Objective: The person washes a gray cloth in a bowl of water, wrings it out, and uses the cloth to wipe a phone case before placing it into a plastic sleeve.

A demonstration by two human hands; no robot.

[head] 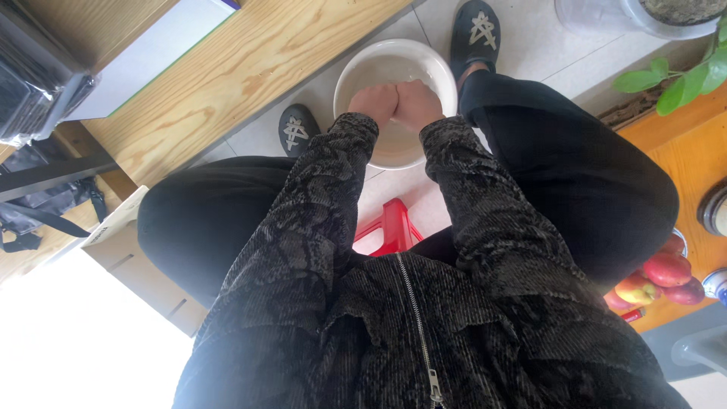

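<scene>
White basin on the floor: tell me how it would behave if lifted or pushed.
The basin looks to hold cloudy water, so it would probably feel heavy and slosh if shoved. Its wide, low shape suggests it is unlikely to tip, and may slide on the smooth floor tiles. Both hands, left and right, are inside it, so the rim could be wet and slippery.
</scene>
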